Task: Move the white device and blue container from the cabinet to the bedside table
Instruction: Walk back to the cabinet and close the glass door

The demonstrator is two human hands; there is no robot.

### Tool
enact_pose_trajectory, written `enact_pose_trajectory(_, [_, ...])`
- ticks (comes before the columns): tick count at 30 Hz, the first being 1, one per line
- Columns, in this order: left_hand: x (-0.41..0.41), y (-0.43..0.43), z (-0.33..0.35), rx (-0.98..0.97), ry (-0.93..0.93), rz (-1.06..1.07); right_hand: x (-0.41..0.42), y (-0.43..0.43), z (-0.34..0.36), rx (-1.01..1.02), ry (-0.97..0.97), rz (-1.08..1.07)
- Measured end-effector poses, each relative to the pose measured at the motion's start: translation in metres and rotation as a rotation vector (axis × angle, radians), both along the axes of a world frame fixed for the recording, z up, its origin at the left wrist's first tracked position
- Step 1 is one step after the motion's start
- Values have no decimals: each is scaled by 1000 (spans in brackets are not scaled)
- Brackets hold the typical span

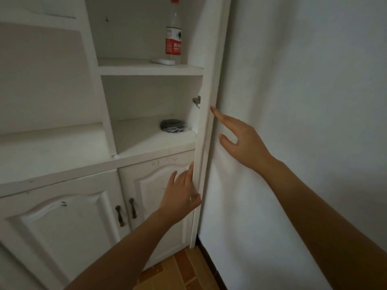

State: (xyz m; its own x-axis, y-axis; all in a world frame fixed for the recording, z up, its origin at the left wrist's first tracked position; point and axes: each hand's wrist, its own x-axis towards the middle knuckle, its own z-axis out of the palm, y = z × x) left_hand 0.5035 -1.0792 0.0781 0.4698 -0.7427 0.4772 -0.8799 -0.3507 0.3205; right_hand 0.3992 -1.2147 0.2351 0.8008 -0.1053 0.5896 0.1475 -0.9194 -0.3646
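While both hands sit at the open cabinet door (203, 143), seen edge-on at frame centre, nothing is gripped; left hand (181, 191), lower centre, has fingers straight & together, lying along the door's left face w/ thumb touching its edge; right hand (240, 141), centre right, is spread apart, fingers relaxed, index tip touching the door edge higher up, other fingers clear of it. White device (163, 61): flat, lying on the upper shelf (134, 69), top centre, just in front of & touching or nearly touching the base of a clear bottle (173, 36) w/ red label & red cap, standing upright. Dark round item (173, 126) on the lower shelf (142, 139), mid-frame, near the right inner wall below a metal hinge (196, 100); can't tell its colour in the dim light. Below: two shut panel doors w/ dark handles (132, 208), lower left; brown floor tiles (178, 271) at bottom; plain white wall (303, 101) fills the right side.
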Motion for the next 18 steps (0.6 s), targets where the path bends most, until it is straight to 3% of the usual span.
enact_pose_trajectory(9, [22,37,4,24,-65,268,53,-4,-23,35,95,102])
enact_pose_trajectory(13, [33,45,6,-56,-70,397,80,-9,-33,-4,133,108])
enact_pose_trajectory(18, [54,54,29,-58,-176,482,115,-2,-38,-50,143,125])
